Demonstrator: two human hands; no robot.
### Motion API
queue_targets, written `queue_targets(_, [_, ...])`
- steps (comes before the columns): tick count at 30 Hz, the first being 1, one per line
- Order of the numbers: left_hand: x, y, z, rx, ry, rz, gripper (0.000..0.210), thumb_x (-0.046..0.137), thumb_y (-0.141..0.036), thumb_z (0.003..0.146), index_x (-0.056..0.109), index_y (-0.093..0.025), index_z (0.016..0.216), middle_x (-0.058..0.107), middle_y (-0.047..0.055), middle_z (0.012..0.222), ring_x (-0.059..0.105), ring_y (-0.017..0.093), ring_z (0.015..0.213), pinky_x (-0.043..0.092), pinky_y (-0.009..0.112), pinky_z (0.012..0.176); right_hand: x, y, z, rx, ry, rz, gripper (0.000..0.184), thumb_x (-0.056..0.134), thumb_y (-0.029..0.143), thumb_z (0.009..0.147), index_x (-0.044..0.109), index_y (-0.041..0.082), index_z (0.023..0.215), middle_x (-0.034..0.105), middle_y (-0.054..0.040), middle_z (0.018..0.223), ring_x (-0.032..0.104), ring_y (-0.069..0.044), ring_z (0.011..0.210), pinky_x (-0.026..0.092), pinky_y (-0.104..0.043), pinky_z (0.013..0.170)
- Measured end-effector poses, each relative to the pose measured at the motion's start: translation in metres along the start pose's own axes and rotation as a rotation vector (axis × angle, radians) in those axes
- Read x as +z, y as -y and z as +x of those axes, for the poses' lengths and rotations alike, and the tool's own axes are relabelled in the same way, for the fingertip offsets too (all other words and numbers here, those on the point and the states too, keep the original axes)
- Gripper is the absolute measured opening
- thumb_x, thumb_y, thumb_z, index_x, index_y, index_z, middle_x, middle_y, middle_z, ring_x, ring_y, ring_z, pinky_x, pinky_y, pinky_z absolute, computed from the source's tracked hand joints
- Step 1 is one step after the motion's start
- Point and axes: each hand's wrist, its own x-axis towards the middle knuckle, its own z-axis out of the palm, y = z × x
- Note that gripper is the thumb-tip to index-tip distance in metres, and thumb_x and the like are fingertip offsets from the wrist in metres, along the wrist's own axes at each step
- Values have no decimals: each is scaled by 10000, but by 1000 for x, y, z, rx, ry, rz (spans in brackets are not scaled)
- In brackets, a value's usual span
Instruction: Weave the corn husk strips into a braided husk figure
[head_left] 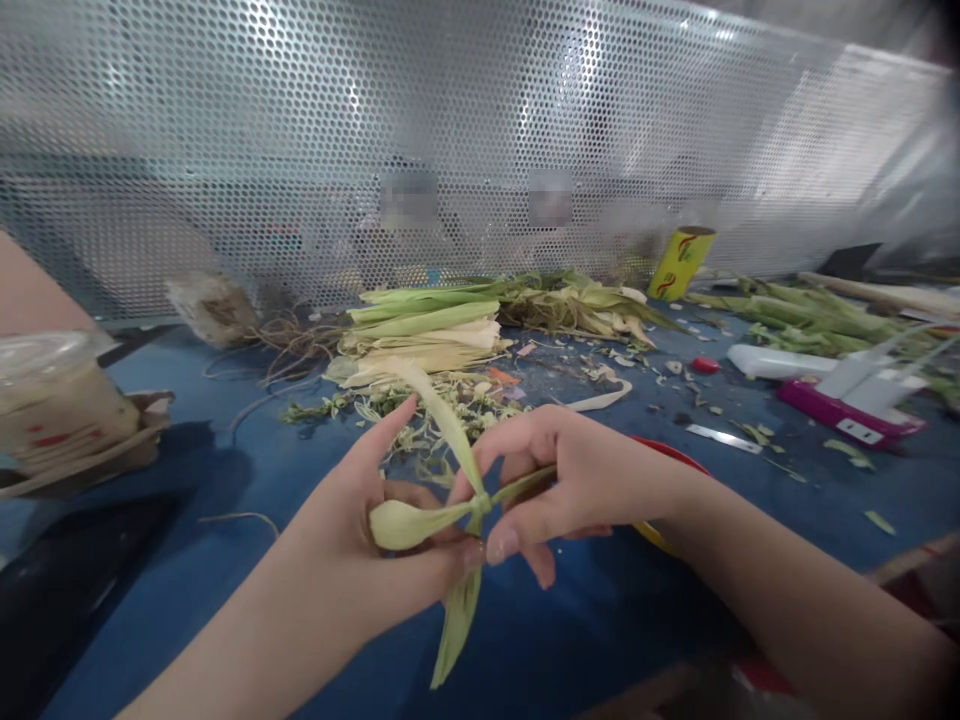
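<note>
Pale green corn husk strips (424, 522), knotted together at the middle, hang in the air before me over the blue table. One strip points up, another curls left in a rounded loop, a third hangs down and a fourth runs right. My left hand (382, 530) pinches the husk just below the knot with thumb and fingers. Beside the knot, my right hand (555, 480) is closed on the strip running right, its thumb tip close to my left thumb. Behind the hands lies a stack of flat husks (427, 330) with small braided bits (465, 410) in front.
A cup (60, 400) stands at left near a dark tablet-like object (82, 590). Twine (300, 345) lies behind. At right are a blade (724, 438), a purple-ended power strip (847, 412), a yellow roll (681, 263) and scraps. A perforated metal screen (465, 130) stands at the back, people behind it.
</note>
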Motion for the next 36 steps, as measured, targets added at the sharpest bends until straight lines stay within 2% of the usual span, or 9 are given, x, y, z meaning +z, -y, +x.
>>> queue_targets(5, [-2,4,3,-10,28,-67,1054,710,-217,497,106,-210,1362,613,-80,521,631,164,566,479,224,541,4,-6,6,-87,-142,69,240,673,316,680,570,153,823,574,46,521,442,-37,365,312,-126,307])
queue_targets(9, [-7,5,7,61,82,-102,1013,711,-184,531,118,-218,1352,539,-116,436,550,102,461,443,194,514,9,-15,14,-196,-240,166,180,639,279,720,547,155,814,559,60,539,385,-11,314,317,-135,314])
queue_targets(16, [-6,11,9,99,83,-37,965,702,-174,554,138,-171,1338,534,-123,430,517,90,442,445,188,525,16,-23,23,-255,-257,287,136,619,248,738,519,157,729,478,86,475,425,-24,332,337,-129,333])
queue_targets(19, [-6,13,10,96,91,-41,965,697,-165,550,131,-156,1331,542,-122,438,549,111,461,470,203,538,13,-24,25,-182,-234,242,169,639,275,720,528,150,694,499,75,479,438,-29,342,362,-138,353])
queue_targets(22, [-10,9,11,97,122,6,840,686,-178,564,271,-160,1294,592,-88,479,608,144,544,498,223,601,7,-23,25,-130,-191,183,174,629,304,729,558,145,723,538,54,519,474,-39,408,392,-146,409])
queue_targets(26, [-20,1,14,199,122,259,256,601,-333,693,649,-204,909,698,2,633,652,198,706,509,236,623,2,-19,21,-171,-239,51,191,573,326,775,576,140,730,571,35,548,471,-42,455,380,-152,452])
queue_targets(28, [-23,0,15,311,76,347,287,530,-358,750,654,-198,546,698,4,607,652,183,725,500,197,659,2,-17,20,-173,-241,7,190,609,324,745,580,139,715,565,33,537,495,-56,481,388,-164,473])
queue_targets(30, [-24,3,16,335,46,355,277,525,-363,759,673,-219,575,700,-23,590,644,146,577,505,179,586,3,-17,19,-170,-240,5,168,643,298,713,580,143,726,564,33,547,527,-71,508,407,-175,493])
queue_targets(36, [-21,5,16,240,84,274,268,489,-393,782,696,-252,880,728,-3,683,666,179,581,492,189,440,9,-17,19,-170,-317,26,130,586,259,761,561,147,701,561,31,548,486,-50,443,406,-166,450])
